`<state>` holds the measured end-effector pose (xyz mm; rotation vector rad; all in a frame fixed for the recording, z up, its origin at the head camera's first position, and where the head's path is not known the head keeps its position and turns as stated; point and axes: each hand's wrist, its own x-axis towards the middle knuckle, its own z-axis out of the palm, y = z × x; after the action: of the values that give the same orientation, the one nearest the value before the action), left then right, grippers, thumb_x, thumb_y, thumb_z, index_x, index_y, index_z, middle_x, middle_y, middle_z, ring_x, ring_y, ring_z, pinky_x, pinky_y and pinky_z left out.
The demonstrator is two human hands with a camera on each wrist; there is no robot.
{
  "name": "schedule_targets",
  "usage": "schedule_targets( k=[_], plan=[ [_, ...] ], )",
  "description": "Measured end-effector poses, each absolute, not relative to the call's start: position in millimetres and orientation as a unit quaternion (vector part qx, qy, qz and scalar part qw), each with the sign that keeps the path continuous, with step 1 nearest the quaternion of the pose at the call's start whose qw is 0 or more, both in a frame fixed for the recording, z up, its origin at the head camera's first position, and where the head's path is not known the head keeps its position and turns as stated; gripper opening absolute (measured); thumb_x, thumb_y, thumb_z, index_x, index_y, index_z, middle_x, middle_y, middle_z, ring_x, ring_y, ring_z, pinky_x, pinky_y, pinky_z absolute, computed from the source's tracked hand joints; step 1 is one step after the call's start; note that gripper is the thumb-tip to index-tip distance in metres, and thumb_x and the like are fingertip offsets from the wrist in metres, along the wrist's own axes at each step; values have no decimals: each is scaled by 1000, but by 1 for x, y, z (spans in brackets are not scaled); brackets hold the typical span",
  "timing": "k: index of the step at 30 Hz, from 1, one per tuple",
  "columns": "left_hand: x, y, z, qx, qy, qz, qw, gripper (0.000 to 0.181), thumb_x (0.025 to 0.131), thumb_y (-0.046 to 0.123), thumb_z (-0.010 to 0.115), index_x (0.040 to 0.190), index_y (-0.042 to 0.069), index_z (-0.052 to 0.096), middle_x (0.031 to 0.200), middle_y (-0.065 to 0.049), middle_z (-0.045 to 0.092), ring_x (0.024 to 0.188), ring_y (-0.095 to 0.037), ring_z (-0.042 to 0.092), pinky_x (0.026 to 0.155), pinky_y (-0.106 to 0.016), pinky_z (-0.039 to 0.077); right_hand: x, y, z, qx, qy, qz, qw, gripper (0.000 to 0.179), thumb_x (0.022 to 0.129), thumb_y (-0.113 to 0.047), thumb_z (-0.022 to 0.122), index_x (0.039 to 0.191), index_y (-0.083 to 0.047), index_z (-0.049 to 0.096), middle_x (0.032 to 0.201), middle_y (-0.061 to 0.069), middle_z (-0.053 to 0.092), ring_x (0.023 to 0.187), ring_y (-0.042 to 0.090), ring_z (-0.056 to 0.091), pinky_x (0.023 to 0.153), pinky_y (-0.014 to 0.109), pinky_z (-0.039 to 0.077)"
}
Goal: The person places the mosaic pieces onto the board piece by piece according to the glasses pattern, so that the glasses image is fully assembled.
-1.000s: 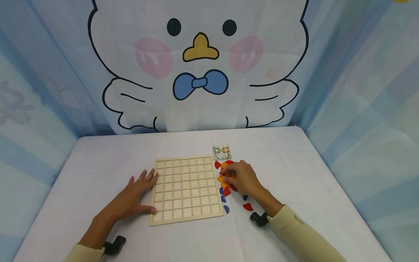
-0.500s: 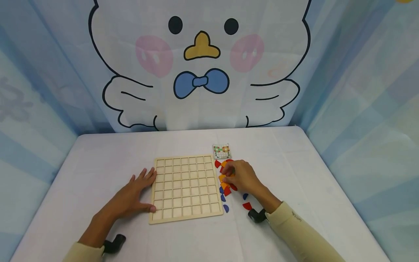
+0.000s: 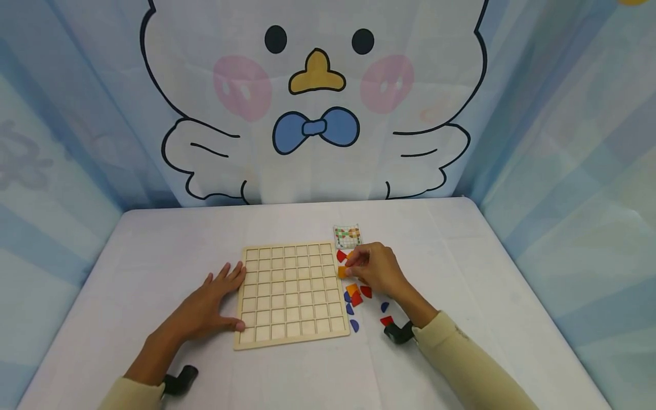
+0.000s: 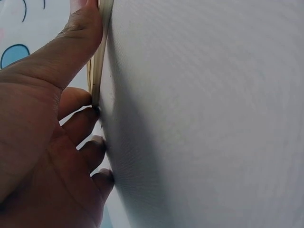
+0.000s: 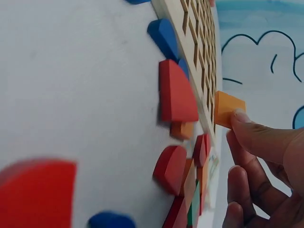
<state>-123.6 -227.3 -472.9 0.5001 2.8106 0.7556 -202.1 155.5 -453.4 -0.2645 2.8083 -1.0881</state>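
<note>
Steadying the big wooden board [image 3: 278, 300] along its left edge, using the left hand [image 3: 212, 304], spread wide. Using the right hand [image 3: 378, 269] for pinching a small orange square [image 5: 229, 108], near the board's right edge. Probably just picking out a piece. Likely needing a snug pinch, then slow, careful lining up with the board's little boxes [image 3: 292, 300].

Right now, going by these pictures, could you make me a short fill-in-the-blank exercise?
1. The right hand pinches a square tile coloured ____.
2. The hand touching the wooden grid board is the person's ____ one.
3. The bow tie printed on the backdrop is coloured ____.

Missing words: orange; left; blue.
</note>
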Motion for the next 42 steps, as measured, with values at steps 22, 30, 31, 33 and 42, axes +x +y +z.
schedule_targets(
  k=[22,30,31,33,42],
  plan=[
    [-125,-227,-475,167,944,265,104,125,70,49,95,166,3,29,175,-19,23,163,-49,18,130,-71,16,-216,124,-459,-119,942,-312,39,12,86,-17,90,84,-20,78,76,-7,71,69,11,62,68,28,50],
    [-125,-228,-476,165,946,260,103,125,70,49,94,166,2,29,175,-19,23,163,-49,18,130,-71,16,-216,119,-459,-129,947,-290,46,10,88,-16,88,84,-19,80,76,-7,70,70,10,61,68,28,49],
    [-125,-228,-476,164,946,260,103,125,70,49,94,166,2,29,175,-19,23,163,-49,18,130,-71,16,-215,119,-458,-129,947,-290,48,9,89,-17,88,85,-19,80,77,-7,71,70,10,61,68,28,49],
    [-125,-228,-475,166,947,257,101,125,70,50,94,166,2,29,174,-20,24,162,-49,19,130,-71,16,-216,121,-458,-126,946,-295,51,8,89,-18,88,86,-20,81,77,-7,72,70,11,62,68,28,49],
    [-124,-227,-471,163,949,251,99,126,69,49,95,166,2,30,174,-19,25,162,-49,19,130,-70,17,-225,143,-452,-71,947,-313,30,7,92,-19,85,99,-19,83,85,-1,73,80,18,62,67,27,51]
  ],
)
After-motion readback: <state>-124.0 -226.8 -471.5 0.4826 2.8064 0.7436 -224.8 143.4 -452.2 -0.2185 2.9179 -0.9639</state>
